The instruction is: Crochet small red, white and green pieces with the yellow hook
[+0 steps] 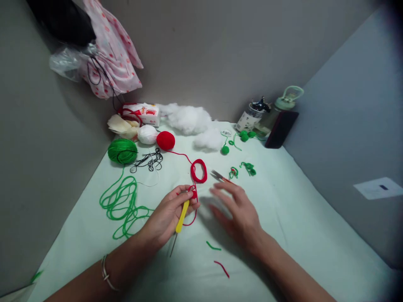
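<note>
Left hand pinched, right hand loosely open, both nearer than the red yarn ring
Left of the ring, the person's thumb presses toward curled fingers; right of it, the other fingers spread, slightly blurred.

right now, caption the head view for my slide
Left hand holding red yarn and yellow-handled tool; right hand near scissors.

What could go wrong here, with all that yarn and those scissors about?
The loose green yarn lies in overlapping loops near the left hand, so it might snag or knot. The scissors are close beside the right hand, blades pointing toward the red yarn ring; a careless brush could perhaps nick skin or strand. The left hand holds the yellow-handled tool with a small red piece; a slip might tug its yarn.
</note>
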### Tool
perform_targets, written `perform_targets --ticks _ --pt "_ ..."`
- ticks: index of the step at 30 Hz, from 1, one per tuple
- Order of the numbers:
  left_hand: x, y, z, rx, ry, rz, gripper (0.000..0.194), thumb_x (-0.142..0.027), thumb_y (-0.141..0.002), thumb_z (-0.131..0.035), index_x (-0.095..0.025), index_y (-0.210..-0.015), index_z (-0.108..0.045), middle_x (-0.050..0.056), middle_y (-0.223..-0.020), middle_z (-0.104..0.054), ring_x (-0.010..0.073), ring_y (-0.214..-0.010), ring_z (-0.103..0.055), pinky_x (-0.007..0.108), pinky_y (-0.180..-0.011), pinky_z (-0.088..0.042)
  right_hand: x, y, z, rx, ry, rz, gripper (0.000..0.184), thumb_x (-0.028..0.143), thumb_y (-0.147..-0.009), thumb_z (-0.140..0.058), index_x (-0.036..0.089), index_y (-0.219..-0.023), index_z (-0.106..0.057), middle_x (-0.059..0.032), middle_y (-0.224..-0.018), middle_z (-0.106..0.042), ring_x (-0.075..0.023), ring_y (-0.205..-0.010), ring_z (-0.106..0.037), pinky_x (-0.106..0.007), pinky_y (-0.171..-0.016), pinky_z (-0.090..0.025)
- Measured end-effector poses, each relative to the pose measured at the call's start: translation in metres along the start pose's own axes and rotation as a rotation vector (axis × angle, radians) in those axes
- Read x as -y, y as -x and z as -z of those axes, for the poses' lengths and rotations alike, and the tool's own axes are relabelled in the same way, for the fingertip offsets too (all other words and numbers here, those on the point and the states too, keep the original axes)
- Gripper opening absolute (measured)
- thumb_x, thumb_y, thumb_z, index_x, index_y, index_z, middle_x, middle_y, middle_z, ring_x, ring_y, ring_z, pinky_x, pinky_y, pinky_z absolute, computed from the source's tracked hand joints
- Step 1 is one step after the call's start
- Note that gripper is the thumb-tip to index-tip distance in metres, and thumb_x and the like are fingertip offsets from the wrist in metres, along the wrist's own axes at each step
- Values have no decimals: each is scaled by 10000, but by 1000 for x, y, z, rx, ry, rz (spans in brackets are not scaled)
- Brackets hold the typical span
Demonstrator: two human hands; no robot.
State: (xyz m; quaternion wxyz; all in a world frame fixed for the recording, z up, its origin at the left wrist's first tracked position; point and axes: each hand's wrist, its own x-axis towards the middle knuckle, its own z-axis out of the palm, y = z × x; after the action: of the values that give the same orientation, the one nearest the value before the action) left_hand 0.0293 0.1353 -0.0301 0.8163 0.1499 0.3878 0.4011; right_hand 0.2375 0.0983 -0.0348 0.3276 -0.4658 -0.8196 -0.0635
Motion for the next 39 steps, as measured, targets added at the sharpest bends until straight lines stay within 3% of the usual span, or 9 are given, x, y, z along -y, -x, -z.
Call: perform_targets --ticks 2,5,15,20,27,32,35,36,39 --pt "2 3 -2 -1 10 -8 184 -81 -847 -783 -172 -959 -668 4 -813 -710 108 -712 -700 204 -734 -596 19 -3 -2 18 -89 202 434 108 -992 -612 269 -1395 -623 -111 -1174 -770 -246 -1087 -737 -414 -941 -624" --pt "8 7 -5 -1 17 -26 215 -87 -829 -781 -184 -993 -683 4 -843 -723 110 -732 -699 183 -699 -566 38 -5 -7 84 -74 344 362 80 -1008 -541 167 -1338 -664 -144 -1205 -781 -260 -1204 -699 -452 -1042 -585" --pt "19 25 -9 97 3 -97 123 -139 -795 -829 -180 -873 -743 28 -912 -743 165 -871 -707 228 -800 -558 46 -2 -1 -66 28 392 223 52 -968 -588 112 -1141 -715 -180 -1132 -781 -294 -1157 -717 -446 -966 -640" --pt "27 43 -8 185 -15 -99 106 -172 -810 -861 -167 -850 -763 32 -896 -744 171 -889 -705 242 -846 -567 54 8 19 -42 -70 230 334 83 -1001 -579 172 -1314 -658 -158 -1172 -777 -229 -1021 -764 -317 -823 -666" --pt "37 74 -15 289 -94 -111 162 -294 -849 -852 -148 -899 -801 85 -965 -768 209 -952 -713 307 -934 -575 65 30 37 -126 -195 120 369 73 -1009 -585 230 -1316 -714 -118 -1132 -784 -197 -966 -781 -291 -799 -654" --pt "19 84 -11 475 -567 -45 351 -380 -889 -802 -178 -1175 -780 70 -929 -757 215 -825 -752 340 -841 -575 67 50 70 -230 -745 -404 78 260 -957 -747 262 -935 -822 -41 -823 -728 -176 -731 -712 -291 -645 -595" --pt "-9 83 -7 419 -896 -295 417 -246 -796 -873 -221 -1201 -777 -32 -732 -658 151 -659 -641 229 -649 -476 65 71 97 -363 -1196 -547 350 530 -851 -826 249 -681 -706 18 -608 -544 -120 -476 -493 -254 -414 -417" --pt "-20 82 -6 364 -959 -401 415 -219 -777 -878 -226 -1182 -788 -46 -717 -628 137 -629 -591 216 -612 -442 65 77 105 -432 -1223 -578 433 607 -846 -797 248 -644 -663 29 -570 -482 -113 -447 -436 -253 -385 -371" --pt "-55 79 -1 257 -1030 -597 303 -265 -796 -859 -227 -1095 -824 -34 -696 -618 143 -617 -558 217 -571 -408 64 85 120 -504 -1121 -703 465 677 -806 -795 252 -671 -666 -2 -607 -533 -148 -503 -524 -300 -432 -448"
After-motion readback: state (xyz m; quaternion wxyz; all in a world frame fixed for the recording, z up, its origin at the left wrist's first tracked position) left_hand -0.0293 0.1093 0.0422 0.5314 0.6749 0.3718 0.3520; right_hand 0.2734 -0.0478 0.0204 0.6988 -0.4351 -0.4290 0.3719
